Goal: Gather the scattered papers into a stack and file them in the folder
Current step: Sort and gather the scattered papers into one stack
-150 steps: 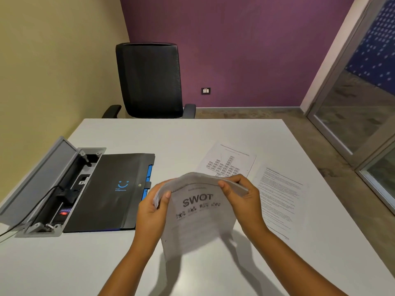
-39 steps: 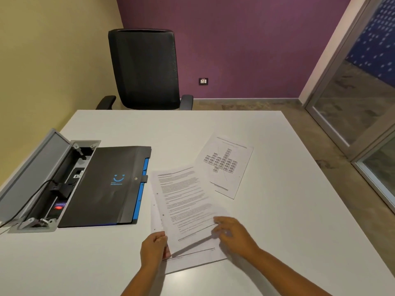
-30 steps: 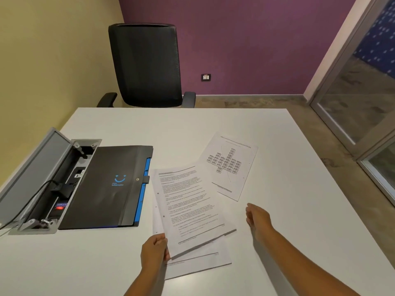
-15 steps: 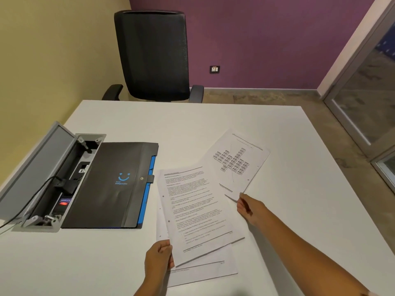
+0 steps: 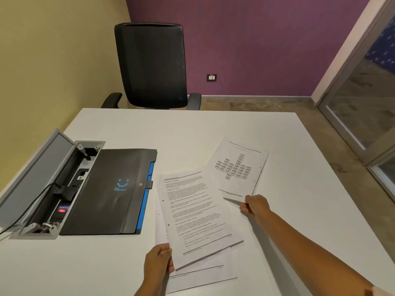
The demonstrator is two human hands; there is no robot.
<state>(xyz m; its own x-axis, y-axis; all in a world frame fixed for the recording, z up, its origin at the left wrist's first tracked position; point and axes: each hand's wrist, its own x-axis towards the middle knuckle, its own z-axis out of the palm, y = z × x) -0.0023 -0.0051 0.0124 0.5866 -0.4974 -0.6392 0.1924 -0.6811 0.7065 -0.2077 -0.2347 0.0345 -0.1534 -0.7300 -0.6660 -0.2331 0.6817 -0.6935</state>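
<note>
A loose stack of printed text pages (image 5: 196, 214) lies on the white table (image 5: 192, 129), its sheets fanned apart. My left hand (image 5: 159, 260) grips the stack's near left corner. A single sheet with a chart of small boxes (image 5: 238, 167) lies farther right, and my right hand (image 5: 254, 206) pinches its near corner, which is lifted slightly off the table. The black folder (image 5: 106, 189) with a blue smile logo and blue edge lies closed to the left of the stack.
An open grey cable box (image 5: 44, 184) with plugs and a cord is set into the table's left side, touching the folder. A black office chair (image 5: 152, 65) stands behind the far edge. A glass door (image 5: 363, 92) is at the right.
My right hand left the text stack, reached right and forward, and took hold of the chart sheet's near corner. My left hand stayed on the stack's corner.
</note>
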